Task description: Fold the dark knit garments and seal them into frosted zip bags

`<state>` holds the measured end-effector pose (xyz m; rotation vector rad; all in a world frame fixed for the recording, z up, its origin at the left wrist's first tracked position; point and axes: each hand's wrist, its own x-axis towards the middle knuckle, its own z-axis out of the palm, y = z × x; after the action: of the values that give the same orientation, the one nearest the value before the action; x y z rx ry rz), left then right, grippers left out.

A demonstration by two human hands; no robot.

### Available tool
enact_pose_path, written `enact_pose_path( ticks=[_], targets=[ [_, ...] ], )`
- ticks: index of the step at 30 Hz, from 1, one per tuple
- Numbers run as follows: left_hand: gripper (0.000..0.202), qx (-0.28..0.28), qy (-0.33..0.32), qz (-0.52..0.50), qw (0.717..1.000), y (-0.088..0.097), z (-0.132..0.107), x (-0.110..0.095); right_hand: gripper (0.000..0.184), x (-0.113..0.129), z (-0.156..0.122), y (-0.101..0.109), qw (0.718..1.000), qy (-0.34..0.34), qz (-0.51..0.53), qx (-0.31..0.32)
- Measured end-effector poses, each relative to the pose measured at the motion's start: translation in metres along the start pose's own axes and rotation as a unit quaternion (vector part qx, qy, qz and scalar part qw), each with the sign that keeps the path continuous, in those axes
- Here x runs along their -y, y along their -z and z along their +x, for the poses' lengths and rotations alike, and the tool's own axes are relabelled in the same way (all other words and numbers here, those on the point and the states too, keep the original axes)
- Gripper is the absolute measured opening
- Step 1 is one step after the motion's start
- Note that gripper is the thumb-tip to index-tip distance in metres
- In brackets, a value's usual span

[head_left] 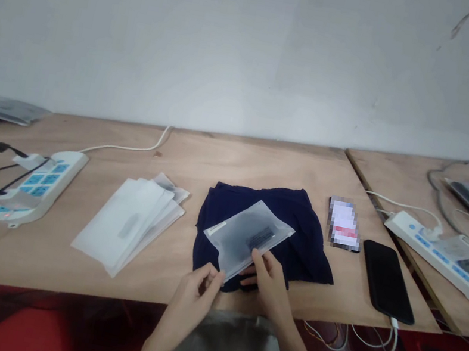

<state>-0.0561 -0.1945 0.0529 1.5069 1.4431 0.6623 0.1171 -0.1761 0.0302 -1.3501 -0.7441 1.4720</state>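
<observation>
A folded navy garment [297, 229] lies on the wooden table [229, 156] near its front edge. On top of it rests a frosted plastic bag [246, 235] with a dark label. My left hand [195, 293] pinches the bag's near corner with closed fingers. My right hand [271, 279] grips the bag's lower edge, fingers partly under it and touching the garment.
A pile of several empty frosted bags [130, 224] lies to the left. A white power strip [35, 186] with cables sits at far left. Two phones [386, 280] lie to the right, another power strip [442, 257] beyond on a second table.
</observation>
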Motion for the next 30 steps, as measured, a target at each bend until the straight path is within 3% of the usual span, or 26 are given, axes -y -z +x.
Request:
enact_pose_path(
  ticks=[3,7,12,17,20,25,30],
  targets=[
    [0.042,-0.049,-0.005,0.019,0.999,0.005,-0.002,-0.001,0.042,0.018,0.006,0.001,0.998,0.061,-0.018,-0.029],
    [0.042,-0.106,-0.005,0.053,0.993,0.018,-0.003,0.008,0.039,0.063,0.022,0.006,0.984,0.159,-0.066,-0.044],
    [0.041,-0.122,-0.008,0.062,0.991,0.025,-0.007,0.018,0.033,0.110,0.090,-0.008,0.964,0.252,-0.069,-0.045],
    [0.038,-0.125,-0.010,0.065,0.990,0.023,-0.012,0.018,0.025,0.121,0.186,-0.039,0.978,0.207,-0.011,-0.036],
    [0.036,-0.124,-0.017,0.067,0.990,0.023,-0.015,0.017,0.022,0.109,0.216,-0.049,0.989,0.143,-0.030,-0.017],
    [0.039,-0.139,-0.008,0.092,0.986,0.032,-0.012,0.025,0.010,0.087,0.211,-0.035,0.994,0.071,-0.084,0.012],
    [0.036,-0.179,-0.021,0.209,0.961,0.052,0.004,0.029,0.012,0.084,0.158,0.016,0.986,0.113,-0.123,0.002]
  ],
)
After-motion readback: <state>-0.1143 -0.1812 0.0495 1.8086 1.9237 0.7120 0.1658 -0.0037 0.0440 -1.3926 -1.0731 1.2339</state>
